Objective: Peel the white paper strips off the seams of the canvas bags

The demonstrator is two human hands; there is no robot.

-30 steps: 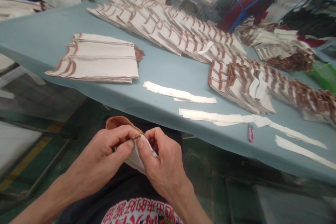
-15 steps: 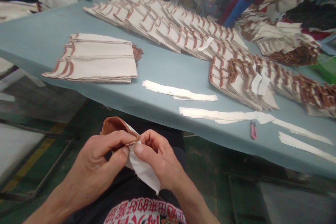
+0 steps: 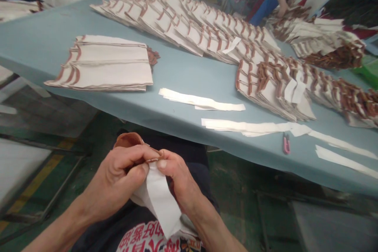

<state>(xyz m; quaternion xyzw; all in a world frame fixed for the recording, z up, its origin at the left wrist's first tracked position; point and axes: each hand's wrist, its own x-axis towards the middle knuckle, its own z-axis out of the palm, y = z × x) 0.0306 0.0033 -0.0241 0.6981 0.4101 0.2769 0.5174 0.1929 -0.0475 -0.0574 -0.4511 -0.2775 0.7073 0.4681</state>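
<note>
Over my lap, both hands pinch the brown edge of a white-and-brown fabric piece (image 3: 128,140). My left hand (image 3: 121,171) is closed on its left part, thumb below the stitched edge. My right hand (image 3: 177,173) grips the same edge just to the right, thumb and fingers pressed together. A white strip (image 3: 162,201) hangs down from between the two thumbs over the printed front of my dark clothing. The fabric's brown part curls up behind my left fingers, and much of the piece is hidden by my hands.
On the blue-green table (image 3: 183,75) lie a stack of folded cream pieces (image 3: 115,63), long overlapping rows of brown-edged pieces (image 3: 189,33), loose white strips (image 3: 203,100) and pink thread snips (image 3: 286,143). A co-worker's arm (image 3: 282,2) reaches toward a fabric pile (image 3: 327,43) at the back right.
My right hand has shifted slightly along the edge, and the white strip now hangs flatter and longer. The co-worker's hand has come lower onto the fabric pile.
</note>
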